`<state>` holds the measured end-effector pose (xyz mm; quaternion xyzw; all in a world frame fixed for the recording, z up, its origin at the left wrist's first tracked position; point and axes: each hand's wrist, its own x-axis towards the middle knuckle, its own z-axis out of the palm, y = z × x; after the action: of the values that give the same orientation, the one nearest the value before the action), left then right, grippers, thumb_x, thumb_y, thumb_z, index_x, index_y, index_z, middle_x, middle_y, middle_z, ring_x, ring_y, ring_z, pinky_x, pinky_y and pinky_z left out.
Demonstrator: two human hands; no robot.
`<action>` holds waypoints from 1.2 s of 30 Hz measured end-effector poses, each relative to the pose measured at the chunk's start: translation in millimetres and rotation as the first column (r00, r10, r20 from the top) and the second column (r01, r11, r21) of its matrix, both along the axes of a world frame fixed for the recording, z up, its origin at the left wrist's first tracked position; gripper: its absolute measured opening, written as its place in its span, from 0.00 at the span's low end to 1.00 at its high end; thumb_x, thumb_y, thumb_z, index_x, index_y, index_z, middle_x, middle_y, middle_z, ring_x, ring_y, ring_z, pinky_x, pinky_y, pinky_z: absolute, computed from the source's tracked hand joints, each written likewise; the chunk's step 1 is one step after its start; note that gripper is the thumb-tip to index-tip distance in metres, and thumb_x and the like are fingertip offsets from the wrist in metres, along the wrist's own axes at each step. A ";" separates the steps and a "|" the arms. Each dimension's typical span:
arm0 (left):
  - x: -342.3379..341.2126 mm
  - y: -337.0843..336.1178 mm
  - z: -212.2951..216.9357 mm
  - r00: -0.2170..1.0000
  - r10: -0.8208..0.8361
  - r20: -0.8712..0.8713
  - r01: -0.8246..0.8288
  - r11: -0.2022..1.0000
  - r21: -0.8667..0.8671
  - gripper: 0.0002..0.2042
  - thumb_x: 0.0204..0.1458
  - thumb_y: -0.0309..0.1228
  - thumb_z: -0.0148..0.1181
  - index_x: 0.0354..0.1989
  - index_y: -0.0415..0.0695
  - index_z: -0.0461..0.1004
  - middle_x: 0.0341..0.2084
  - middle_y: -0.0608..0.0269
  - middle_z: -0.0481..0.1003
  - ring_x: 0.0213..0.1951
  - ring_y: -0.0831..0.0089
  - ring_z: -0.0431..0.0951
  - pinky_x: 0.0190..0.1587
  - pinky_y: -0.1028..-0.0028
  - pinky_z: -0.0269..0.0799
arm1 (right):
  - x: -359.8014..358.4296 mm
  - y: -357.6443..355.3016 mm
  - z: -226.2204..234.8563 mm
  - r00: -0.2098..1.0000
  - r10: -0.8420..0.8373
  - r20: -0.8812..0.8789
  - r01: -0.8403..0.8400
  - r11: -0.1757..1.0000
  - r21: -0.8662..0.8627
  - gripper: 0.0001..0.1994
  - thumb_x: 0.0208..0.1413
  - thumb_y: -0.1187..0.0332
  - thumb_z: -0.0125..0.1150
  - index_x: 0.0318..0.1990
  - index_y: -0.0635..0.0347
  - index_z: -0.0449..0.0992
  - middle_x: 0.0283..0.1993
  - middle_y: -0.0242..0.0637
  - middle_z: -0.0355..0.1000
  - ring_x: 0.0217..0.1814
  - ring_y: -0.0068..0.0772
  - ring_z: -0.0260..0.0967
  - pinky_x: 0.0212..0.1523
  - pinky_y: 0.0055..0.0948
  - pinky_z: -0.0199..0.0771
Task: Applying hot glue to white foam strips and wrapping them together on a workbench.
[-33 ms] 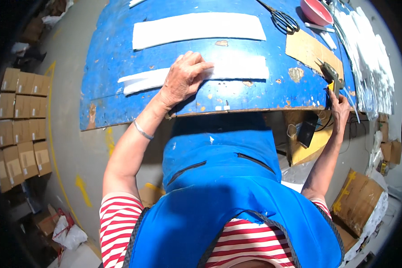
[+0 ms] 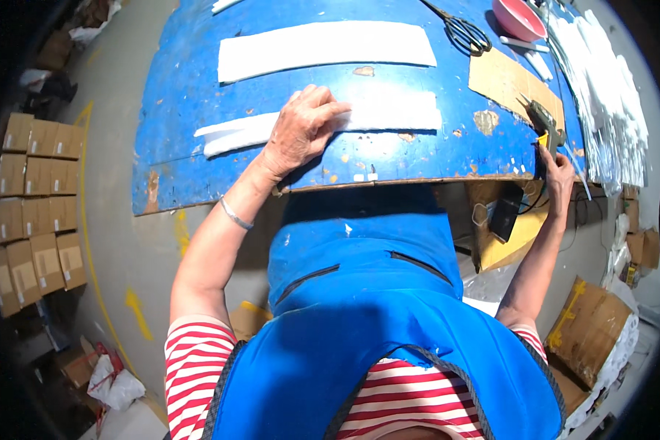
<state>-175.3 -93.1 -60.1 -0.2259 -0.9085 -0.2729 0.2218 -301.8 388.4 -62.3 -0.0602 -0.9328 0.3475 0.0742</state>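
On the blue table [image 2: 172, 95], near its front edge, lies a soft white strip [image 2: 396, 111] that looks folded lengthwise. Its left end splits into two layers. My left hand [image 2: 304, 128] is closed on the strip left of its middle, fingers bunched and pressed down; the fingertips are partly hidden. At the table's right front corner, my right hand [image 2: 559, 180] wraps round the handle of a dark glue gun [image 2: 543, 117]. The gun's nozzle points away, over a piece of cardboard [image 2: 502, 77]. Farther back, a second white strip [image 2: 326, 50] lies flat, touched by neither hand.
Black-handled scissors [image 2: 468, 35] and a pink bowl [image 2: 519, 20] are at the back right. A heap of white strips [image 2: 601, 95] runs along the right side. Below the table edge hangs a black box-like thing [image 2: 506, 213] with a cord. Stacked cartons [image 2: 40, 205] stand far left.
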 end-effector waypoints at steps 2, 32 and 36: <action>-0.4 -0.1 0.0 1.000 0.015 0.004 -0.015 1.000 -0.005 0.14 0.38 0.22 0.56 0.36 0.45 0.72 0.25 0.61 0.66 0.30 0.64 0.66 0.33 0.69 0.60 | -4.2 -0.6 7.2 0.997 0.036 0.063 -0.031 0.996 -0.088 0.19 0.44 0.56 0.64 0.30 0.67 0.72 0.22 0.26 0.65 0.24 0.17 0.58 0.25 0.19 0.57; -0.4 -0.1 1.2 1.000 0.022 0.004 -0.023 0.998 0.056 0.11 0.40 0.25 0.60 0.33 0.42 0.68 0.25 0.59 0.67 0.32 0.61 0.68 0.36 0.67 0.63 | 101.5 -222.1 59.8 0.539 0.828 -0.155 -0.813 0.560 0.160 0.12 0.46 0.70 0.63 0.28 0.62 0.64 0.24 0.41 0.61 0.27 0.38 0.62 0.28 0.33 0.61; -0.2 0.2 0.9 1.000 0.021 0.011 -0.022 0.997 0.073 0.11 0.39 0.25 0.61 0.33 0.41 0.68 0.25 0.59 0.67 0.32 0.61 0.68 0.36 0.67 0.64 | 100.9 -231.0 44.6 0.506 0.838 -0.206 -0.788 0.546 0.284 0.13 0.46 0.67 0.63 0.25 0.60 0.63 0.22 0.42 0.59 0.24 0.44 0.59 0.25 0.37 0.59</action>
<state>-175.6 -92.9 -59.2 -0.2065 -0.9013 -0.3049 0.2281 -201.0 157.4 -17.7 0.4482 -0.8493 0.2733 0.0554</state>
